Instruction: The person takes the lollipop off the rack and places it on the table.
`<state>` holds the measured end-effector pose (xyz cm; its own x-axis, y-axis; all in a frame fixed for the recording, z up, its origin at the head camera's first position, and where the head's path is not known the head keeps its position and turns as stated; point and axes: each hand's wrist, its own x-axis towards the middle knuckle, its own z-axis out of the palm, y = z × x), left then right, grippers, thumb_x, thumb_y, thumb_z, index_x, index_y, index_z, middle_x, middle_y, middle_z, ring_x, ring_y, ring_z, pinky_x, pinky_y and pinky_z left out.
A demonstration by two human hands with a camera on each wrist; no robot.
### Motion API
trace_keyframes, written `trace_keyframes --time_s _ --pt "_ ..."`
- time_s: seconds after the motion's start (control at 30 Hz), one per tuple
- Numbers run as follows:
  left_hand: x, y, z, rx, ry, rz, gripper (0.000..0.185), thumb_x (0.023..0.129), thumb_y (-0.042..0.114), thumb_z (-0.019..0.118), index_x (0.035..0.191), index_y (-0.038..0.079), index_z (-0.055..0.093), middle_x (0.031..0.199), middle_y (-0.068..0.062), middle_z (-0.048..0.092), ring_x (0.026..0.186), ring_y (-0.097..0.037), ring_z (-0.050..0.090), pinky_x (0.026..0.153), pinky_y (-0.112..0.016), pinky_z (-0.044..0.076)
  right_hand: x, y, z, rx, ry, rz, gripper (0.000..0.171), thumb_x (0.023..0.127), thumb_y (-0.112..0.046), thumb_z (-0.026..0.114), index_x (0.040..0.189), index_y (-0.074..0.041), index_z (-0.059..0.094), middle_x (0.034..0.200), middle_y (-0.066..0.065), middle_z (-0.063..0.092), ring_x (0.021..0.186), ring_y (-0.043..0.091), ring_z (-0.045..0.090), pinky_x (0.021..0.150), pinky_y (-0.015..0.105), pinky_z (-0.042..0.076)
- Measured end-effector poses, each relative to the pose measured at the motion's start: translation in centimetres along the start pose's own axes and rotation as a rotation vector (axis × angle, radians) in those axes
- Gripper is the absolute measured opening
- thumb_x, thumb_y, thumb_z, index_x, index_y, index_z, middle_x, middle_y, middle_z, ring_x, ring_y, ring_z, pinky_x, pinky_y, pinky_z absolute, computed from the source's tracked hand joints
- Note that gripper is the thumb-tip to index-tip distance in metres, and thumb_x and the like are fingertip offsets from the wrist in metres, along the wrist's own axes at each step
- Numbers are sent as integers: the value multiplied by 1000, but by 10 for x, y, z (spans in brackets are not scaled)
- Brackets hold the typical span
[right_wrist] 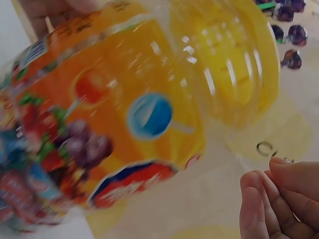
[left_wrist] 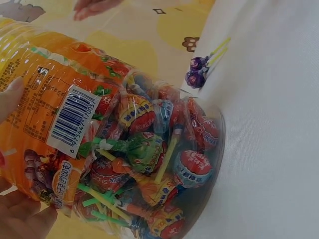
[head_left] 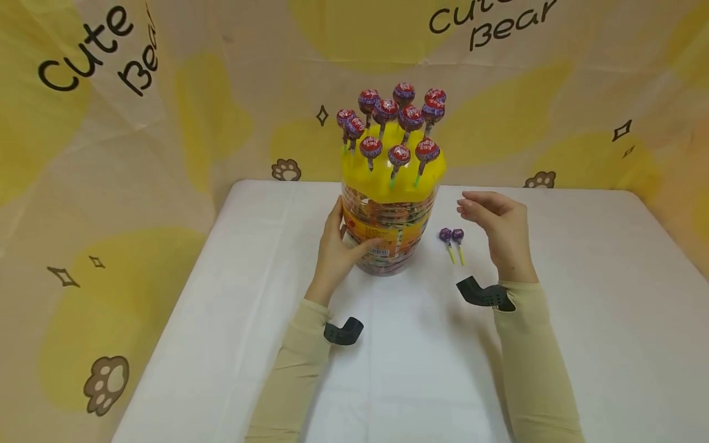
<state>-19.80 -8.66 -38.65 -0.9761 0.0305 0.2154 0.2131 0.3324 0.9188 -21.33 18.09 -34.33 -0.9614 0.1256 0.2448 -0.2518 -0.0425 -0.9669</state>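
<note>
A clear plastic jar (head_left: 388,215) with a yellow lid (head_left: 382,178) and an orange label (left_wrist: 50,109) stands upright on the table. My left hand (head_left: 339,249) holds it round the side, thumb across the front by the barcode. Several red-and-purple wrapped lollipops (head_left: 399,155) stick up out of the lid. To the right of the jar, my right hand (head_left: 498,224) is raised, fingers loosely bent and thumb close to the fingertips; nothing shows between them. Below its fingers, two purple lollipops (head_left: 457,235) with yellow-green sticks lie side by side on the table.
More wrapped lollipops (left_wrist: 194,167) fill the lower part of the jar, behind its clear wall. The white table (head_left: 232,258) ends at a yellow patterned cloth backdrop (head_left: 266,74) behind the jar. A black wrist mount (head_left: 482,292) juts from the right sleeve.
</note>
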Motion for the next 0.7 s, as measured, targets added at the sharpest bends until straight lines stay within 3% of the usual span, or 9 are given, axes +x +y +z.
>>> trace_keyframes --time_s 0.27,0.7 --pt "0 -2 0 3 -1 23 99 79 25 78 151 8 12 153 -12 21 140 -25 22 112 -40 28 10 -29 17 38 -5 -67 25 84 -14 72 103 3 71 91 7 69 81 18 67 81 22 54" --pt "0 -1 1 -13 2 21 98 79 24 78 151 8 14 153 -11 22 140 -25 23 112 -41 28 29 -55 43 109 10 -137 23 84 -10 72 103 3 70 96 11 67 90 24 63 86 26 53"
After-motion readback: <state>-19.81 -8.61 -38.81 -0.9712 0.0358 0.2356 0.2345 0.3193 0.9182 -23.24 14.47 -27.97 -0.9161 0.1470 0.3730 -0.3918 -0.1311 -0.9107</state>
